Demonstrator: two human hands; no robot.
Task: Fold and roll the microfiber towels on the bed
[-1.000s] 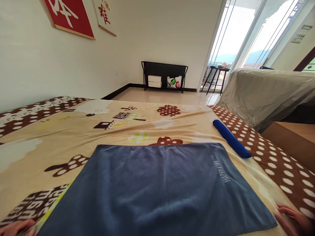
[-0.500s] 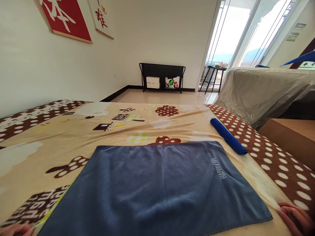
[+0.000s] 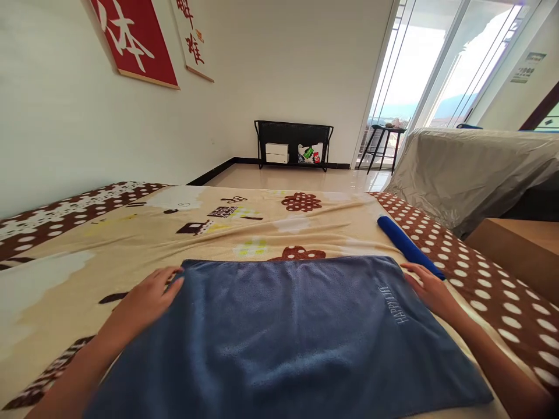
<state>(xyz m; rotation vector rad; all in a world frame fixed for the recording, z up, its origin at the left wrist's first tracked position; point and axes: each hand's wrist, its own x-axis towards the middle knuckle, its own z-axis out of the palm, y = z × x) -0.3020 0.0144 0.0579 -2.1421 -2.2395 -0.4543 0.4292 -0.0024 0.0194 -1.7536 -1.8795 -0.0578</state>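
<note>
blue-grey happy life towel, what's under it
A cream patterned blanket shows around the towel; a brown flower print runs under its far edge. The towel hides the rest, so anything else beneath cannot be seen.

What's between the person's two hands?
The far part of the blue towel, spread on the patterned blanket, lies between left hand and right hand; head view.

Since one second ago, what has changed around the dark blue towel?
The left hand and right hand moved forward, from the near end of the towel to its far corners. Whether either grip is closed, I cannot tell. The towel stayed spread on the blanket, the blue roll to its right.
</note>
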